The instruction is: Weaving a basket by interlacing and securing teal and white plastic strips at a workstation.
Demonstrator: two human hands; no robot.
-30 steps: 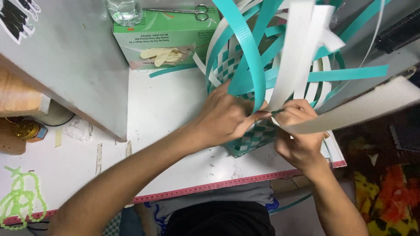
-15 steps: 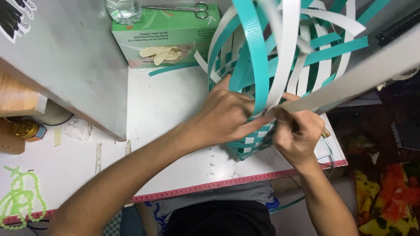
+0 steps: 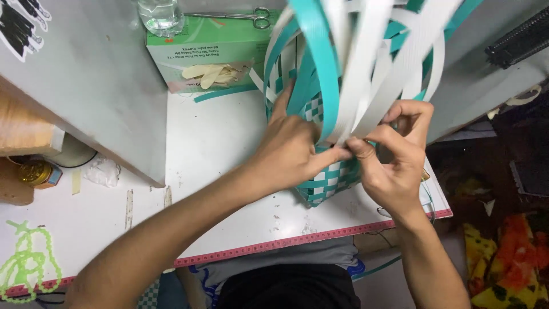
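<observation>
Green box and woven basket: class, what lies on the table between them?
In the head view, one loose teal strip lies between the green box and basket; otherwise bare white table.

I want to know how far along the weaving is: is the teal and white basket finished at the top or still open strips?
Unfinished: only the basket base is woven; loose strips stand free above both hands.

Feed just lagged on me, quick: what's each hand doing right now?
Left hand: closed, pinching a white strip against the half-woven teal and white basket.
Right hand: closed, fingers pinching the same strip.
</observation>
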